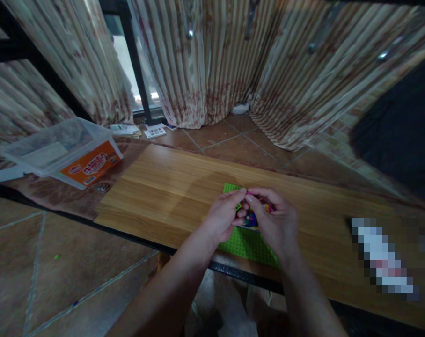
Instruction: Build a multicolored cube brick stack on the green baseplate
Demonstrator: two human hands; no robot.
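Over a green studded baseplate my two hands meet, fingertips close together. My left hand has its fingers curled in, with a yellow-green toy brick showing among them. Thumb and forefinger of my right hand are pinched at a small pink toy brick, which the left fingertips also seem to touch. Beneath the fingers lies a cluster of blue and other coloured bricks; my hands cover most of it, so its full shape is hidden.
The wooden tabletop carries the baseplate. A clear plastic bin with an orange label stands at the left. A blurred-out object lies at the right. Striped curtains hang behind, and a dark shape is at the right edge.
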